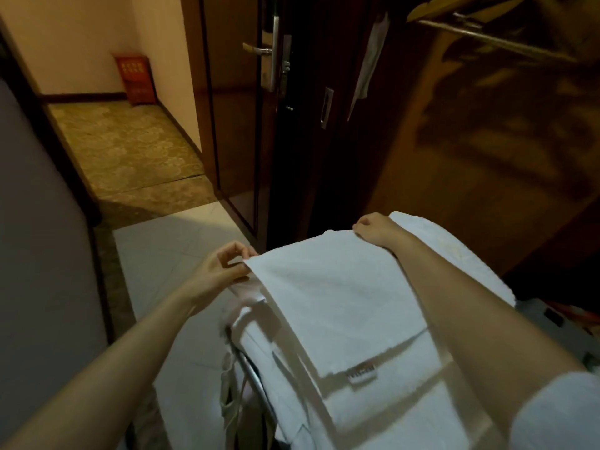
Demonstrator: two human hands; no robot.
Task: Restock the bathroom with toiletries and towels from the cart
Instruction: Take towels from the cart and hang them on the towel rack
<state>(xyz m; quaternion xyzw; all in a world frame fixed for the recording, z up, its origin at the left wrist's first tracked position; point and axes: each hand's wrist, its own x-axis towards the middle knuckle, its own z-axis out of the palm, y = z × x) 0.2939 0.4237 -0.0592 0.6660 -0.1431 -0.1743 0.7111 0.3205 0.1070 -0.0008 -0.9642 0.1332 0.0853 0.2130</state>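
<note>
the top towel (334, 303) is white and folded flat. it lies on a pile of white linen (373, 417) on the cart (256, 381), of which i see only a thin metal bar below the towel's left side. a small woven label (362, 375) shows at the near edge of the towel.

i have the left hand (220, 271) at the towel's far left corner, where the thumb and the fingertips pinch the cloth. the right hand (373, 230) is at the towel's far right corner, with the fingers curled down over the edge and gripping it. i see this hand only from the back, so its fingertips are hidden. the right forearm lies across the right side of the towel.

just right of the towel, behind the right arm, lies a second white towel (454, 248). left of the towel is a pale tile floor (168, 254), and further left a grey wall (39, 254). beyond the towel stands a dark wooden door (233, 125) with a metal handle (259, 50). far beyond the towel, to the left, is a patterned carpet (130, 147), and at its far end a red box (136, 79) stands in the corner.
</note>
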